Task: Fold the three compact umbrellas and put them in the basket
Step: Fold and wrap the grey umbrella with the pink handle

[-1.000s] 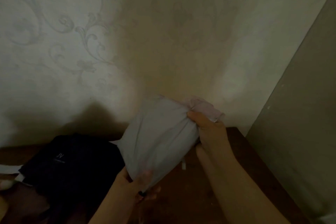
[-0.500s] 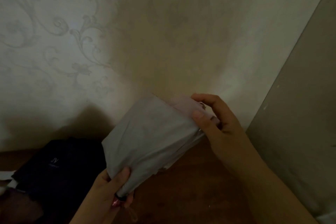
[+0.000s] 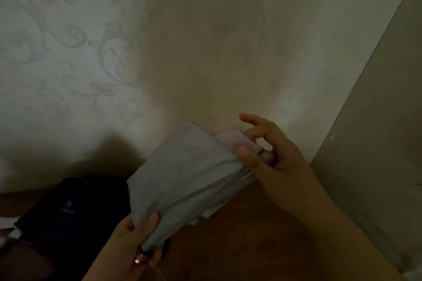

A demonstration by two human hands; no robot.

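The left hand (image 3: 134,242) grips the lower end of a grey compact umbrella (image 3: 185,180), fingers curled round the bunched canopy just above a pinkish handle tip. The umbrella slants up and to the right, held above the dark wooden tabletop (image 3: 239,246). At its upper end the right hand (image 3: 271,162) pinches the fabric folds between thumb and fingers, its forefinger raised. Left of the umbrella a black folded umbrella (image 3: 68,212) with small pale lettering lies on the tabletop. Behind stands a wall (image 3: 159,41) with scrolled wallpaper.
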